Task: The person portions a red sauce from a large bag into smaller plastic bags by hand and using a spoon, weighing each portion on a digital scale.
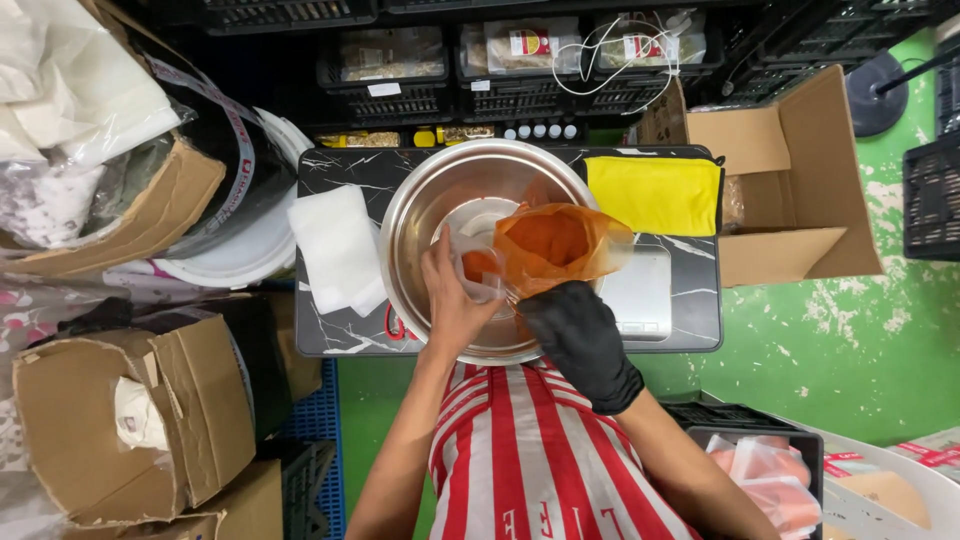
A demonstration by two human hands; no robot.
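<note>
A large steel bowl (420, 200) sits on a dark marble-patterned table (690, 300). Over the bowl, my left hand (452, 305), bare, grips a small clear plastic pouch (478, 270) with orange-red powder in it. My right hand (580, 340), in a black glove, holds up a bigger clear bag of the same orange-red powder (560, 245), tilted towards the small pouch. The bag's mouth meets the pouch above the bowl's middle. A white round shape shows at the bowl's bottom.
A yellow cloth (655, 195) and a flat scale (640, 295) lie right of the bowl, white pouches (335, 245) left. Cardboard boxes (790, 180) (130, 420) flank the table. A black crate with filled pouches (770, 475) stands at lower right. Black crates line the back.
</note>
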